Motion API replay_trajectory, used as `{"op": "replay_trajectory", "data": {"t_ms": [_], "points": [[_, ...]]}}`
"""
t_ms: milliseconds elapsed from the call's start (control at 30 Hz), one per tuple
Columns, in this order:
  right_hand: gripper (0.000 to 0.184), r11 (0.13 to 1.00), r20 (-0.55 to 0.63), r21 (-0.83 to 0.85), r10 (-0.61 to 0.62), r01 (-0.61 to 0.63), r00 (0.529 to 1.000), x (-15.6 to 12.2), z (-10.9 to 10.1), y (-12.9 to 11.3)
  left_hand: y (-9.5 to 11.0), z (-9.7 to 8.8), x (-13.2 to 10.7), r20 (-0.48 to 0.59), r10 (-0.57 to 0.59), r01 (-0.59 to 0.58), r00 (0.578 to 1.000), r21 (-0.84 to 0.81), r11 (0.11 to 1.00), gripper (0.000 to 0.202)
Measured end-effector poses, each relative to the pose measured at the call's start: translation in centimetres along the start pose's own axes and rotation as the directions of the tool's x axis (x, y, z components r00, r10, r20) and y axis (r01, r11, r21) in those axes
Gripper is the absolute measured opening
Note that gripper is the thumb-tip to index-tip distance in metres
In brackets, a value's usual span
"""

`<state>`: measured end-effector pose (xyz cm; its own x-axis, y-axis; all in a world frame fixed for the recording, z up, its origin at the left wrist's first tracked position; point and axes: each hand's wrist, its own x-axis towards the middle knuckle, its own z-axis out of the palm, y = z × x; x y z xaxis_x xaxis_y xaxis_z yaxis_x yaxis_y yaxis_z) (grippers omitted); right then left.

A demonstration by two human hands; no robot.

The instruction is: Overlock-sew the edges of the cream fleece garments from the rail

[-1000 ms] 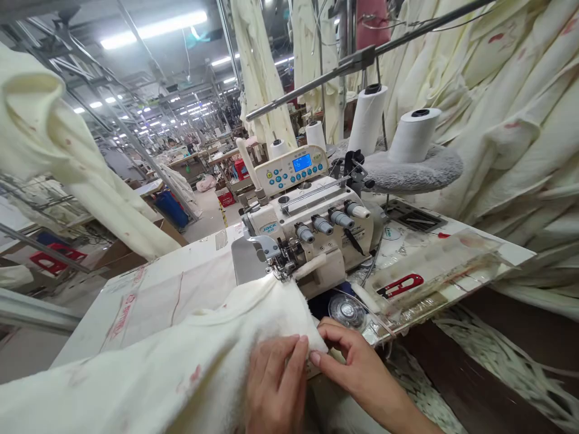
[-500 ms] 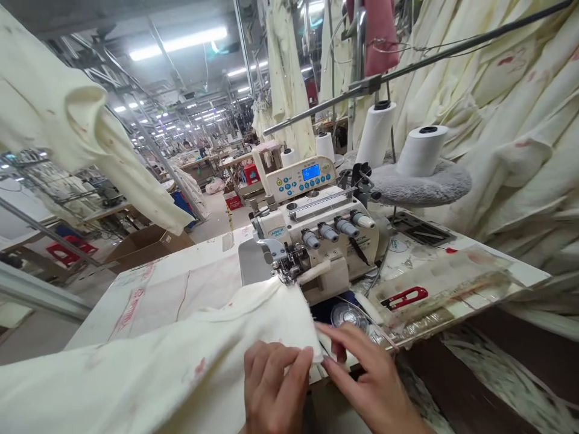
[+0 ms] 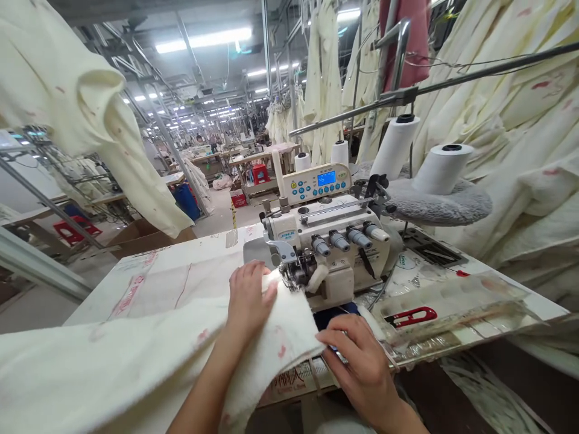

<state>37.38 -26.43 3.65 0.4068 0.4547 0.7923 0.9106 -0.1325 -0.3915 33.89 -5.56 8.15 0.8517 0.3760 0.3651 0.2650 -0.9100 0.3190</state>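
A cream fleece fabric piece (image 3: 289,328) with small pink prints lies across the table, its upper end at the needle area of a white overlock sewing machine (image 3: 335,241). My left hand (image 3: 248,295) rests flat on the cloth just left of the presser foot (image 3: 294,280), fingers extended and thumb out to the side. At the cloth's right edge, my right hand (image 3: 359,361) pinches the corner between thumb and index finger. The fabric's front part drapes over the table edge.
Red thread snips (image 3: 411,316) lie in a clear plastic tray (image 3: 461,301) on the right. White thread cones (image 3: 441,169) stand behind the machine on a grey fuzzy pad (image 3: 434,202). Cream garments (image 3: 520,120) hang at right; another garment (image 3: 99,120) hangs at upper left.
My left hand has left the fabric's right corner and moved up and left, beside the presser foot. My right hand has closed on the edge. The view has shifted slightly.
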Motion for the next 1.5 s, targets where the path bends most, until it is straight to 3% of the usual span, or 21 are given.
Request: {"op": "replay_trajectory", "data": {"t_ms": [433, 600, 767, 867, 1000, 1067, 1133, 1200, 1267, 1400, 1467, 1500], "points": [[0.014, 0.99, -0.022, -0.142, -0.001, -0.002, 1.0, 3.8, 2.3, 2.2, -2.9, 1.0, 4.9, -0.004, -0.088, 0.087, 0.996, -0.017, 0.996, 0.018], [0.014, 0.993, -0.071, -0.099, 0.054, -0.061, 0.996, 2.5, 2.0, 0.7, -3.7, 1.4, 7.3, -0.011, -0.156, 0.156, 0.988, 0.007, 0.988, 0.028], [0.016, 0.998, 0.051, 0.016, 0.063, -0.064, 0.997, 0.1, 2.3, -1.3, -4.9, 1.1, 9.2, 0.005, -0.283, 0.283, 0.959, 0.036, 0.958, 0.04], [0.016, 0.988, 0.143, 0.127, 0.074, -0.092, 0.987, -0.9, 2.6, -1.9, -6.3, 0.1, 6.6, 0.037, -0.339, 0.338, 0.94, 0.038, 0.941, 0.044], [0.017, 0.904, 0.264, 0.283, 0.247, -0.319, 0.933, -1.1, 3.1, -2.1, -6.9, -2.2, -1.6, 0.075, -0.335, 0.336, 0.939, 0.005, 0.942, 0.049], [0.022, 0.787, 0.363, 0.373, 0.363, -0.491, 0.858, -0.6, 3.7, -2.1, -5.6, -3.5, -5.7, 0.131, -0.299, 0.308, 0.945, -0.053, 0.95, 0.04], [0.035, 0.578, 0.484, 0.489, 0.444, -0.653, 0.754, 0.1, 4.4, -2.0, -3.2, -4.5, -8.4, 0.274, -0.198, 0.251, 0.941, -0.174, 0.952, 0.032], [0.048, 0.361, 0.57, 0.561, 0.483, -0.745, 0.664, 0.6, 5.1, -1.6, -0.1, -4.8, -9.4, 0.399, -0.039, 0.139, 0.916, -0.225, 0.964, 0.033], [0.052, 0.245, 0.571, 0.597, 0.539, -0.764, 0.619, 0.9, 5.4, -1.1, 2.7, -4.4, -8.9, 0.435, 0.084, -0.015, 0.897, -0.16, 0.987, 0.03], [0.05, 0.193, 0.434, 0.636, 0.712, -0.748, 0.552, 0.0, 4.1, 0.3, 5.8, -3.2, -6.7, 0.369, 0.187, -0.183, 0.91, -0.045, 0.982, 0.027], [0.052, 0.284, 0.337, 0.604, 0.756, -0.745, 0.562, -1.3, 2.8, 1.4, 5.6, -3.5, -6.6, 0.31, 0.202, -0.189, 0.929, -0.073, 0.979, 0.022], [0.054, 0.395, 0.276, 0.547, 0.747, -0.738, 0.605, -2.3, 2.1, 2.1, 5.1, -3.9, -7.0, 0.257, 0.2, -0.18, 0.946, -0.1, 0.979, 0.021]]}}
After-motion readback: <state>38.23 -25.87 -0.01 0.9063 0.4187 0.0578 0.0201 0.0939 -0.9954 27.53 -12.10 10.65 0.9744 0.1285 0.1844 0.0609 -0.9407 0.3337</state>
